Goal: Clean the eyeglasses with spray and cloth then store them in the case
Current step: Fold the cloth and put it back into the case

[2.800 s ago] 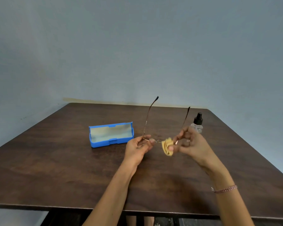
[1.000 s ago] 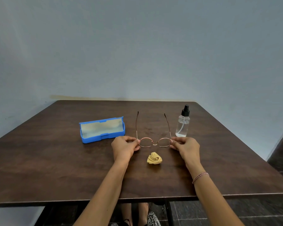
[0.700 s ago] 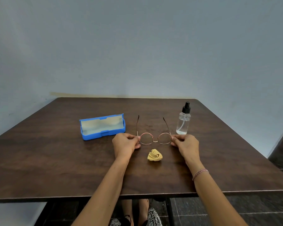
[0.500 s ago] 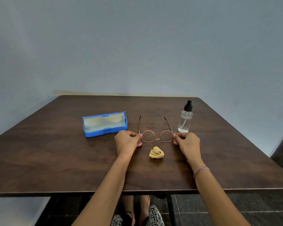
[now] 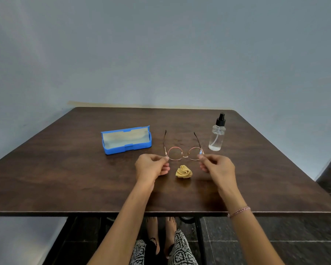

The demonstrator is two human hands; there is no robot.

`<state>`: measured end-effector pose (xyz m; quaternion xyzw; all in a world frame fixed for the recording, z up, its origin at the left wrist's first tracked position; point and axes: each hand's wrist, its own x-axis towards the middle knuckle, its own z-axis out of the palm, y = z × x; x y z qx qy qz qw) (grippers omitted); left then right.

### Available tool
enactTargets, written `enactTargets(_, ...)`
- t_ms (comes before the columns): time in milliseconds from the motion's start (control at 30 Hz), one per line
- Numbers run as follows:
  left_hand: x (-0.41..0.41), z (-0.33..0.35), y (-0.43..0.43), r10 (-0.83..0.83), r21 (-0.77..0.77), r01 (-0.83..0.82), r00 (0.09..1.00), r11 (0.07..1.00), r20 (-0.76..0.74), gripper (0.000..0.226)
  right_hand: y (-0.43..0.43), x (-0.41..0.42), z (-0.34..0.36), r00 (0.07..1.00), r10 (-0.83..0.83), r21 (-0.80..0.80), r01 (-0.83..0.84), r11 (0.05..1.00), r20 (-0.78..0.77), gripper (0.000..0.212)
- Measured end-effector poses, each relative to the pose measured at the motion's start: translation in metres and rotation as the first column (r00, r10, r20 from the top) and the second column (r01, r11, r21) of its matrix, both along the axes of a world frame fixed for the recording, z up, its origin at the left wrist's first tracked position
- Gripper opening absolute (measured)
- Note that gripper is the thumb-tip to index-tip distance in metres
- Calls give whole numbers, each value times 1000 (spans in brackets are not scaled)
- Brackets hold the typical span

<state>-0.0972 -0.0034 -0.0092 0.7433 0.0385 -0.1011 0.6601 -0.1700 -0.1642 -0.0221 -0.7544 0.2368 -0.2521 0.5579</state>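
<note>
The thin-rimmed round eyeglasses (image 5: 184,153) are just above the brown table (image 5: 65,178), at its middle. Their temples are unfolded and point away from me. My left hand (image 5: 151,166) pinches the frame's left corner and my right hand (image 5: 217,167) pinches its right corner. A crumpled yellow cloth (image 5: 183,171) lies on the table between my hands, just nearer to me than the lenses. The blue case (image 5: 126,139) lies open to the left of the glasses, showing a pale lining. The clear spray bottle (image 5: 216,133) with a black nozzle stands upright to their right.
The table's near edge (image 5: 161,214) runs below my forearms, and my legs and bare feet show under it. A plain grey wall stands behind the far edge. Dark floor tiles lie to the right.
The cloth has left my right hand and now lies on the table. The glasses came down from mid-air to table level, and both hands now hold the frame by its corners.
</note>
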Motion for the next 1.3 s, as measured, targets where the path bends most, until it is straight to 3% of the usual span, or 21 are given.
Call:
enactTargets(133,-14,-8,-9,-136,238,104,983,966,121,9,21,-8,2,994,40,-297,-68,953,-99,14)
enactTargets(300,-23,-9,-15,-210,376,126,959,918,189,8,30,-11,0,983,49,-370,-112,922,-174,24)
enactTargets(667,-36,-6,-9,-141,181,110,976,977,167,7,38,-15,-4,985,150,-233,-165,958,-80,22)
enactTargets(800,-42,0,1,-90,-11,93,982,996,168,13,48,-16,-2,983,174,-49,-171,984,61,29)
enactTargets(933,-45,5,11,-2,-164,25,990,986,144,13,54,-17,1,952,244,184,-277,943,185,32)
enactTargets(1033,-47,10,17,50,-284,-9,989,959,137,14,60,-14,1,960,274,-61,-270,961,65,26)
enactTargets(1133,-45,13,22,83,-316,-29,984,948,159,16,66,-11,0,977,205,-448,-209,869,-58,27)
enactTargets(1233,-45,15,25,103,-329,-36,977,943,187,15,75,-8,1,984,180,-664,-141,734,-9,31)
enactTargets(1300,-43,15,28,121,-344,-47,972,938,199,13,82,-4,1,982,182,-709,-94,698,49,27)
